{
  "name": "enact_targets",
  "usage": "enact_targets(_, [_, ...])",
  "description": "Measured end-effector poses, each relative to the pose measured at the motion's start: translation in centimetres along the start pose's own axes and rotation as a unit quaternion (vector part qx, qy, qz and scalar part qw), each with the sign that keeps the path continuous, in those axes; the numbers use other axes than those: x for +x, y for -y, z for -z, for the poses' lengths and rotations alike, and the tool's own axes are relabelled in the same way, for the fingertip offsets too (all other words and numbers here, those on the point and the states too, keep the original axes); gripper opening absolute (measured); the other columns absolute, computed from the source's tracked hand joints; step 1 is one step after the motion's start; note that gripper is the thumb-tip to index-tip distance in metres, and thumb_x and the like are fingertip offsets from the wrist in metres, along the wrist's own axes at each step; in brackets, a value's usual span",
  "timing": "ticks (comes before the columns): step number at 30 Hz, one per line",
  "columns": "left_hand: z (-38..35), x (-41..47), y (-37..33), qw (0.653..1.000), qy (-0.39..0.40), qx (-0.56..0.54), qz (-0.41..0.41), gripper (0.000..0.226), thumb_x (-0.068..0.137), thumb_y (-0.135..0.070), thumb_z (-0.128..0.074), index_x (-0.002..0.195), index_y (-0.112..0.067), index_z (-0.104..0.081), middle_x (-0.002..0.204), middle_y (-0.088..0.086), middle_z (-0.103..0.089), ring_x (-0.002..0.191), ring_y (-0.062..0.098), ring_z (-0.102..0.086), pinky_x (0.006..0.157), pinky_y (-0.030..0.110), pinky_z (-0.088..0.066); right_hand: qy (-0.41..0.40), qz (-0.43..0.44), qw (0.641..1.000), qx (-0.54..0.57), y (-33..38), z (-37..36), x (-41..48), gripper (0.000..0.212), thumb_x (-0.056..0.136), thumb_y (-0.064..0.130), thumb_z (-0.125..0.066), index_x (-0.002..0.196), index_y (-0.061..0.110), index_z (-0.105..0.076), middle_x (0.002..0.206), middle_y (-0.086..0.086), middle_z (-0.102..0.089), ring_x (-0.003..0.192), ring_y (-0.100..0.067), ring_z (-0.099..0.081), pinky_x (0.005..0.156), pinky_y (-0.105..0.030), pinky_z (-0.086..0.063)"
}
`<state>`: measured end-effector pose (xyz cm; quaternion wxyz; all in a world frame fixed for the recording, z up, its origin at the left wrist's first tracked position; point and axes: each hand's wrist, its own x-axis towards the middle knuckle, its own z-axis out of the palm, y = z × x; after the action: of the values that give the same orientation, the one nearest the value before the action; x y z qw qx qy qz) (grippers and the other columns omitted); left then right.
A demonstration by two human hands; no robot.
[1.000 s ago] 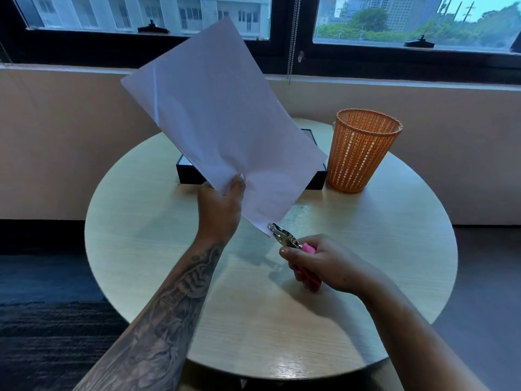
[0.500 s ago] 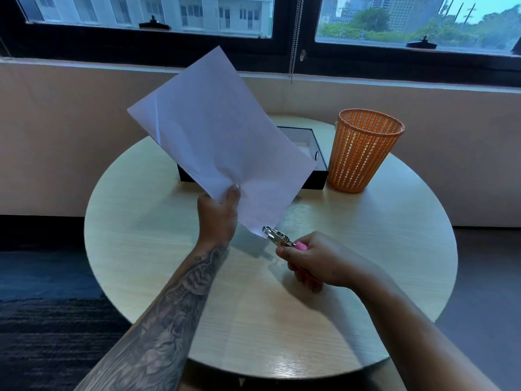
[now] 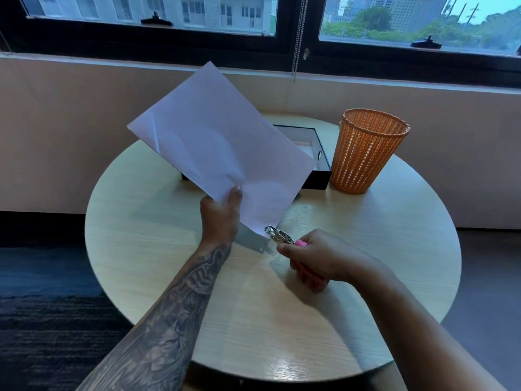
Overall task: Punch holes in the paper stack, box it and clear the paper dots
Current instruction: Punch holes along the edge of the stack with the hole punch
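Above bare tabletop (image 3: 174,249), left hand (image 3: 221,215) fingers pinching paper (image 3: 220,153), right hand (image 3: 318,258) fingers squeezing punch (image 3: 277,235) at its corner.

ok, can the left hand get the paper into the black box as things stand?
Probably yes. The left hand holds the paper stack just in front of the open black box; only the punch at its corner needs withdrawing.

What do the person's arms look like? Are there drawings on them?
Yes. The left forearm is covered in dark grey tattoo drawings up to the wrist. The right forearm has none. Both arms are bare: no sleeves, watch or rings show.
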<state>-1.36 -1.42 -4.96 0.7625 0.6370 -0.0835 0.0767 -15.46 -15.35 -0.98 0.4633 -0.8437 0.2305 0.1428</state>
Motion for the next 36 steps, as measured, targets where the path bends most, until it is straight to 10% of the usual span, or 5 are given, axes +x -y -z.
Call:
enact_targets(7, [2.0,2.7,-2.0,0.999,0.018,0.013,-0.046,0.026,0.088,-0.014,-0.073,0.107,0.004,-0.069,0.097,0.002,-0.072,0.079,0.001,-0.066,0.078,0.025,-0.053,-0.057,0.065,0.993,0.081,-0.6,0.5,-0.3,0.043,0.095,0.048,-0.063,0.084,0.007,-0.066,0.070,-0.009,-0.071,0.059,-0.021,-0.065,0.059,-0.036,-0.053])
enact_targets(36, [3.7,0.2,-3.7,0.998,0.061,-0.020,0.009,0.012,0.091,-0.005,-0.070,0.085,-0.016,-0.071,0.074,-0.018,-0.075,0.071,0.000,-0.068,0.069,0.016,-0.054,-0.067,0.087,0.987,0.115,-1.8,1.3,-0.5,0.043,0.096,0.047,-0.062,0.085,0.006,-0.065,0.072,-0.010,-0.069,0.063,-0.023,-0.066,0.063,-0.042,-0.053])
